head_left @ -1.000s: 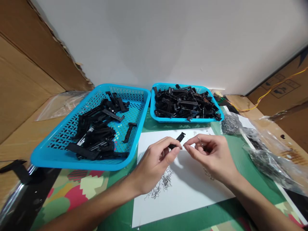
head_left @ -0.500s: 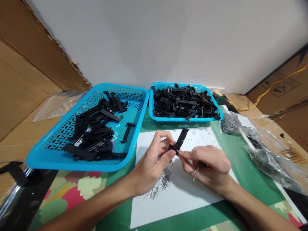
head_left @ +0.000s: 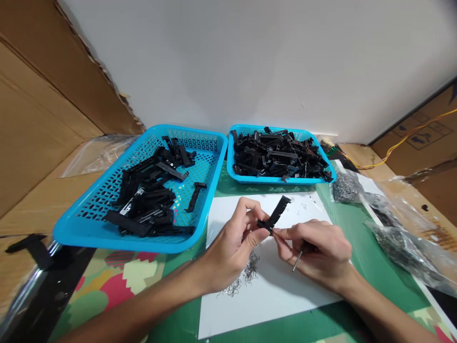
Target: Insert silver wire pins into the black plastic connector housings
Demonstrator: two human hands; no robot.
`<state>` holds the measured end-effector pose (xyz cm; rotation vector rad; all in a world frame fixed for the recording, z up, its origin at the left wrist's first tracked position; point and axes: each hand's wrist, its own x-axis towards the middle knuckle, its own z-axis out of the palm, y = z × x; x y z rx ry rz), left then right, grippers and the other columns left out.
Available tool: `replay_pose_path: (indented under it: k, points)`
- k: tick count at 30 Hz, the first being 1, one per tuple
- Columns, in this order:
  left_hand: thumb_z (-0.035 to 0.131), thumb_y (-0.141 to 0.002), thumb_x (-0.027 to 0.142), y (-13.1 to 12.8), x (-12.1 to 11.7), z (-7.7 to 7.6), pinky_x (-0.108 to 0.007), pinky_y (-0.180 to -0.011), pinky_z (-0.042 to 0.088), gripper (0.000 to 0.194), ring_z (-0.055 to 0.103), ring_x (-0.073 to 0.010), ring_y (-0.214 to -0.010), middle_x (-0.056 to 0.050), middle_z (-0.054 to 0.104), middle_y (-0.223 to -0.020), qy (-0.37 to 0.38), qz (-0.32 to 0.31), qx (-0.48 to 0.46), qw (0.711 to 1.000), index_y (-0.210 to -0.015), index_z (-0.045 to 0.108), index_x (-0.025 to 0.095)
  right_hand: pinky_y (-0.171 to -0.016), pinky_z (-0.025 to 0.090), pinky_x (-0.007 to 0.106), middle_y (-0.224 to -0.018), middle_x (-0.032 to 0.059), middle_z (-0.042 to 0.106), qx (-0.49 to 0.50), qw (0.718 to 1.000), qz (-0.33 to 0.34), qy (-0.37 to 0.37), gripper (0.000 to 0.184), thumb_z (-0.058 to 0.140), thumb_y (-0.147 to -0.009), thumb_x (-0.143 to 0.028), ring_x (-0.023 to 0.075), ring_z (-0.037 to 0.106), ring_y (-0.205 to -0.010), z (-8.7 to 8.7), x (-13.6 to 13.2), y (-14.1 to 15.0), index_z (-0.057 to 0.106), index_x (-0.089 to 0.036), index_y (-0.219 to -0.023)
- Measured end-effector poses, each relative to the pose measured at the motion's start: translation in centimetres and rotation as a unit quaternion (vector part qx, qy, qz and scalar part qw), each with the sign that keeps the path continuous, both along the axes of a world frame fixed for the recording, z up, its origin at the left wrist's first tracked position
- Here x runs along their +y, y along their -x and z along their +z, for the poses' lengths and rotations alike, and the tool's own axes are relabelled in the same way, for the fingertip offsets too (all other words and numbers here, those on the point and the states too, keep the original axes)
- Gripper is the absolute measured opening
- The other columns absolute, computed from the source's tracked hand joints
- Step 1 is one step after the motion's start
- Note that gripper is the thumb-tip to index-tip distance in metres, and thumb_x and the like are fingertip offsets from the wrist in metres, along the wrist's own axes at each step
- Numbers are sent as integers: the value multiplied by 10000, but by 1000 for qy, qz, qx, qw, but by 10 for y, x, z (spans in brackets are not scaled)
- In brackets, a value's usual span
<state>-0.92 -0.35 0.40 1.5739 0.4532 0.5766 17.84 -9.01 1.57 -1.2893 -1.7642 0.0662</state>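
My left hand [head_left: 233,252] pinches a black plastic bracket [head_left: 277,212] by its wider end, between thumb and fingers. The bracket's long arm points up and to the right. My right hand [head_left: 316,252] is closed, its thumb and forefinger touching the bracket's lower end. What those fingertips pinch there, if anything, is too small to make out. Tucked in the right hand's other fingers is a screwdriver [head_left: 297,262], its thin metal shaft pointing down and its dark handle mostly hidden. Below the hands, a pile of small bent metal wire springs [head_left: 251,269] lies on a white sheet [head_left: 285,300].
Behind on the left, a blue basket [head_left: 121,244] holds several black brackets. Another blue basket [head_left: 282,180] at the back is heaped with them. Clear bags of metal pieces [head_left: 344,186] lie at right. One more bracket [head_left: 30,247] sits at far left.
The view has turned slightly left, so everything appears shifted right. The bracket leans a little further right; both hands keep their hold on it.
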Motion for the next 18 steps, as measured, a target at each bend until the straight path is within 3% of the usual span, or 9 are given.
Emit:
replay_pose_path:
  k: [7,18]
  points:
    - [462,-1105,287,3,-2,-6,-311,-761,401,67,508,-159,-863,-4,503,-987,-63,5,27,998,-1135,426,239,-426,405,221,-476,-72,545,-17,1000,13,9,143,673,-886,-111,85,485,-380,-2,-2,-4,685,-232,-813]
    - [453,-1111,349,4,-2,-7,-314,-764,415,113,547,-173,-883,-23,527,-1018,-67,-6,35,997,-1117,431,238,-415,382,211,-497,-65,560,20,998,50,43,139,666,-905,-117,77,461,-387,-1,-4,-9,738,-230,-869]
